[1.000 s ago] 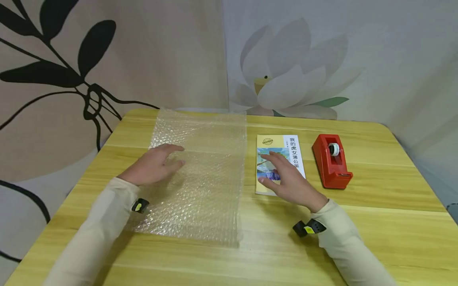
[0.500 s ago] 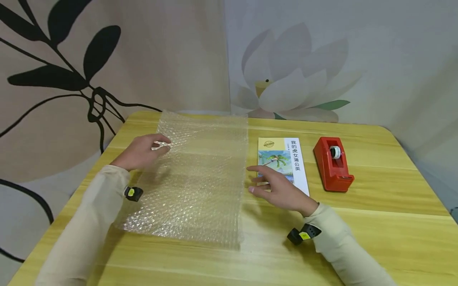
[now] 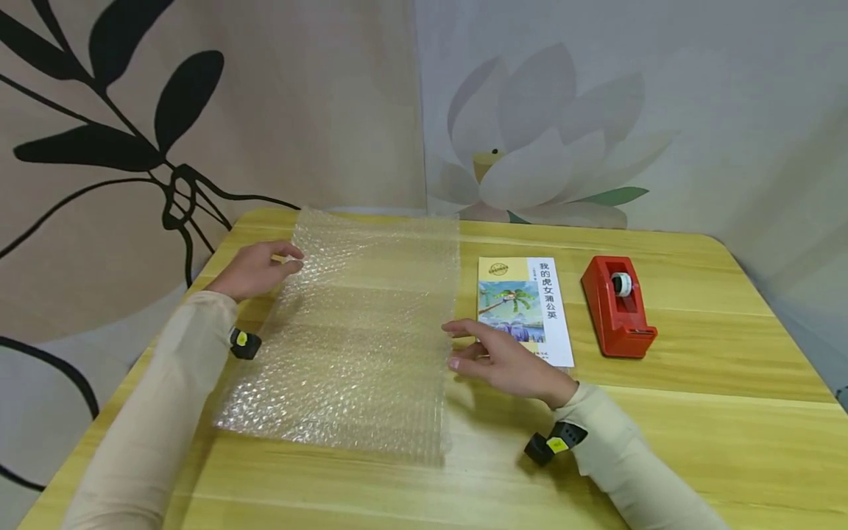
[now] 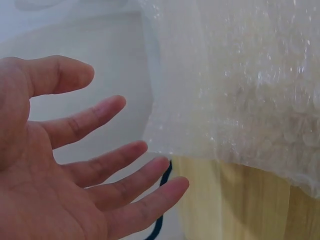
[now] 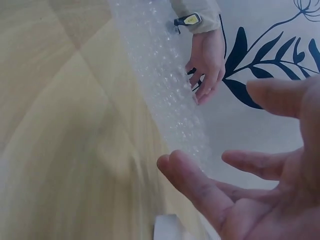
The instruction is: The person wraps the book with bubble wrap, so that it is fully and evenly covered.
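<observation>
Yellow wooden table before floral wall mural.

Book on tabletop: white strip down right side of cover carries vertical Chinese title 我的虎女蒲公英. Yellow band at cover top holds small round emblem, lettering too small to read. Smaller print beside title and at cover bottom illegible. No other readable text in any view.

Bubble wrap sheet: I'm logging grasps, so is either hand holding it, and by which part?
Neither hand grips the clear bubble wrap sheet. Left hand and right hand are open at its side edges.
</observation>
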`<state>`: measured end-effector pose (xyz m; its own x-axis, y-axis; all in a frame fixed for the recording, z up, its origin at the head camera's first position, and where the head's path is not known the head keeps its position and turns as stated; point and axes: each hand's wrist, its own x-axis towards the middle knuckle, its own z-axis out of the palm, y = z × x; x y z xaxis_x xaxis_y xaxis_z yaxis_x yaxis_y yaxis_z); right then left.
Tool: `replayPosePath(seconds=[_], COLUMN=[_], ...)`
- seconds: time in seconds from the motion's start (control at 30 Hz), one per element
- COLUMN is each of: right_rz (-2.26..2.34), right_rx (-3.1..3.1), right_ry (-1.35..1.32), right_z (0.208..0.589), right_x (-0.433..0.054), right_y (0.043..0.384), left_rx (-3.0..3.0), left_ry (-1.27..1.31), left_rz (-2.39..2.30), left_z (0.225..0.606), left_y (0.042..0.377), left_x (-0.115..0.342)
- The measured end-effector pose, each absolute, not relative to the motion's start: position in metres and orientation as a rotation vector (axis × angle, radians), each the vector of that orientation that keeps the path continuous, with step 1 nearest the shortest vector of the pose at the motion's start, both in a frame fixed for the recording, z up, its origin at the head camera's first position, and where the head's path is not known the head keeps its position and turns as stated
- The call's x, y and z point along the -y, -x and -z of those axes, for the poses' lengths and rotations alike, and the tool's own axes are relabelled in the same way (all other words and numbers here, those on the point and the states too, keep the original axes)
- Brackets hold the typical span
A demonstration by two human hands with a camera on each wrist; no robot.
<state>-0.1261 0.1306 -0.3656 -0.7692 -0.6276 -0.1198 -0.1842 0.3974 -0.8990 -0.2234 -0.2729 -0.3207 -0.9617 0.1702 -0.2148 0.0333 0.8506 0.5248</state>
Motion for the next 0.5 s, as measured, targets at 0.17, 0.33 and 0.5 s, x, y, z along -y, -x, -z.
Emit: replayPosePath(seconds=[0.17, 0.33, 0.5], right_rz=[1.366, 1.43, 1.523], right_rx=[-2.173, -2.139, -2.07], right_ry=[0.666, 0.622, 0.604], right_z=[0.367, 0.371, 0.374], right_x=[-0.127, -0.126, -0.124], right_y=[0.125, 0.123, 0.122], left_rx=[-2.753, -2.713, -2.676], left_ry=[-0.119, -0.083, -0.04], left_rz=[-0.708, -0.696, -0.746], left_z=[0.323, 0.327, 0.331], left_y=[0.23, 0.234, 0.237], left_x=[0.278, 0.28, 0.28])
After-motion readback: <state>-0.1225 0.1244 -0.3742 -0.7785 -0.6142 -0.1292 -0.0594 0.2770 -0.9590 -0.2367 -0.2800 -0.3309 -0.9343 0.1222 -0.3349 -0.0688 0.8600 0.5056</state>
